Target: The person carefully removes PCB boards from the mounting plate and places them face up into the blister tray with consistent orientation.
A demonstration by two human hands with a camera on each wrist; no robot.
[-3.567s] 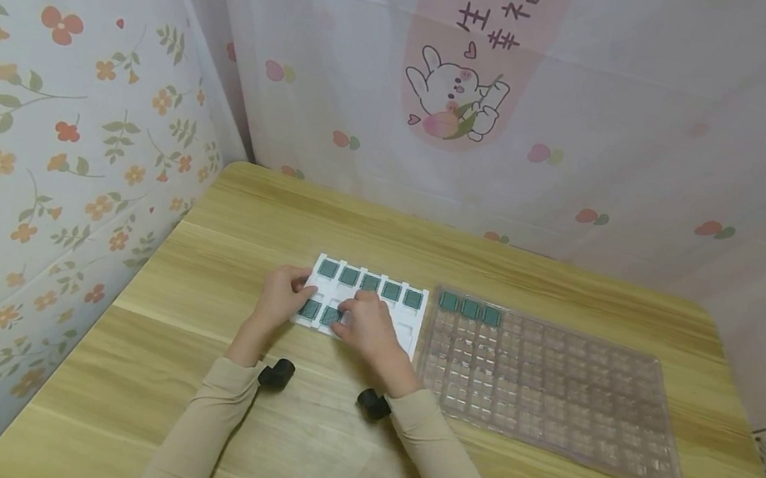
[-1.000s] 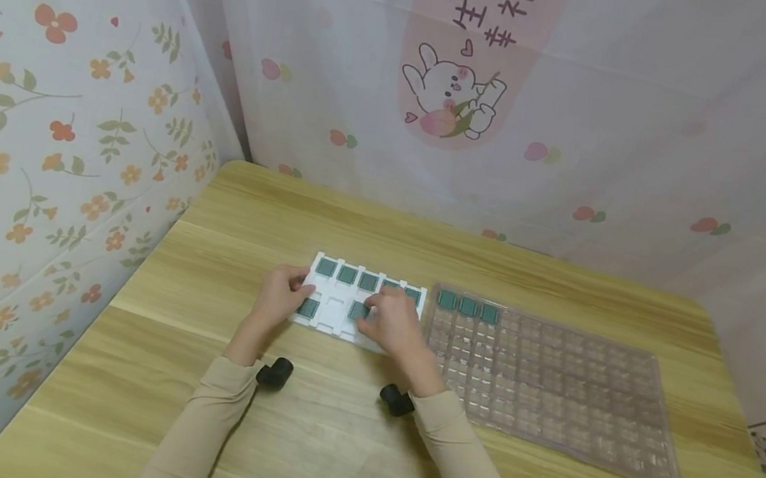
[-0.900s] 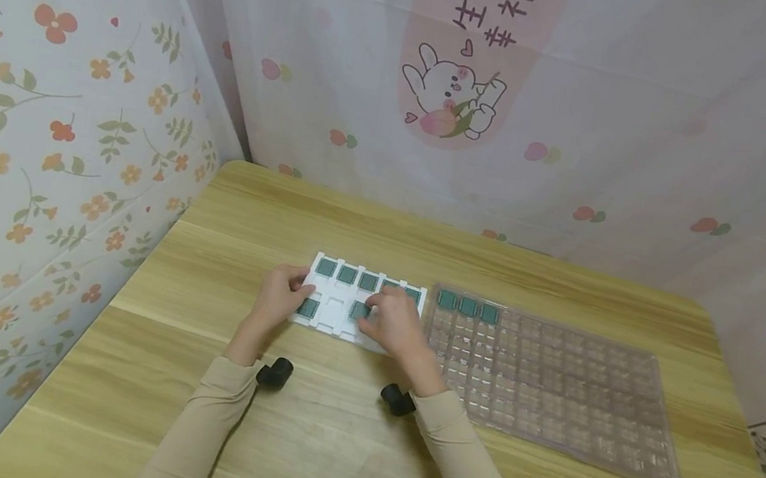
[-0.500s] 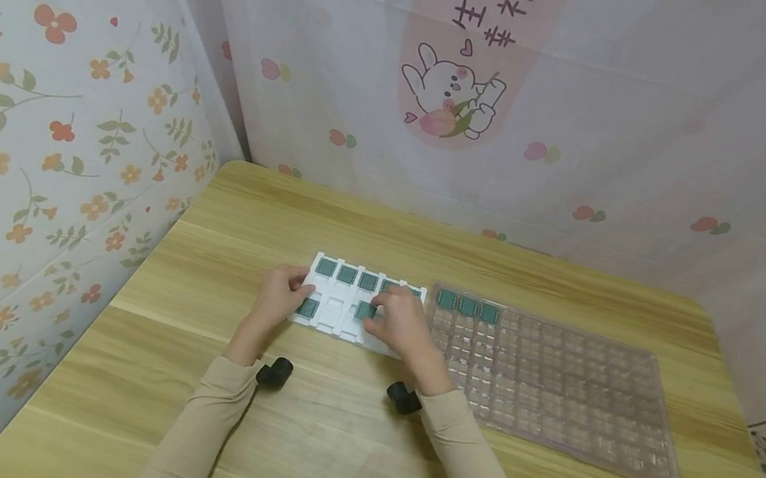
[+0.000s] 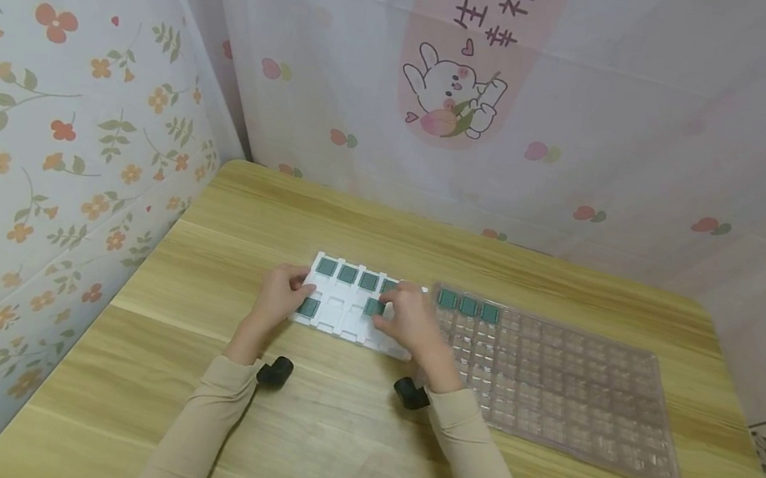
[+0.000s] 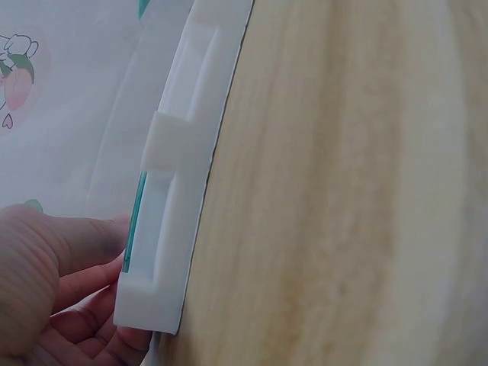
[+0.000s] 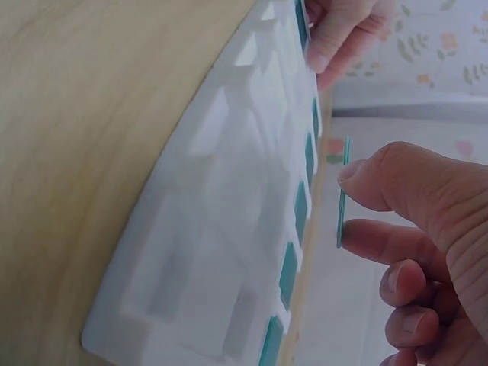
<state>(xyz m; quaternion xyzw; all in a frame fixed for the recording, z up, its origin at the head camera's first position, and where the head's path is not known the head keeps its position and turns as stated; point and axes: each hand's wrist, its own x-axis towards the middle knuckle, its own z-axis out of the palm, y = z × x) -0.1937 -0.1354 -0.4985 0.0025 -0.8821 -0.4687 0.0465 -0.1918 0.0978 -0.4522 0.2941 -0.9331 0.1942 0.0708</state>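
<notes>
Just left of the clear tray, near the middle of the head view, we see a green square chip (image 5: 374,307) pinched between the thumb and forefinger of the right hand (image 5: 411,327). The right wrist view shows it nearly edge-on, well clear of the white tray (image 5: 334,314), with the other fingers curled beside it.

The relation that counts, we judge, is this: the chip sits at the left tip of the right hand, while the clear compartment tray (image 5: 577,394) spreads out to the right, so the hand and wrist come between the two. The chip being square, we find no long axis on it; both trays run lengthwise from left to right, slanting down a little towards the right.

In the upper left of the clear tray lie three seated chips (image 5: 468,307), right of the held one and slightly higher in the frame. The right hand is much the nearer to them. The left hand (image 5: 278,297) pinches the white tray's left end, thumb on top, fingers curled at the edge.
</notes>
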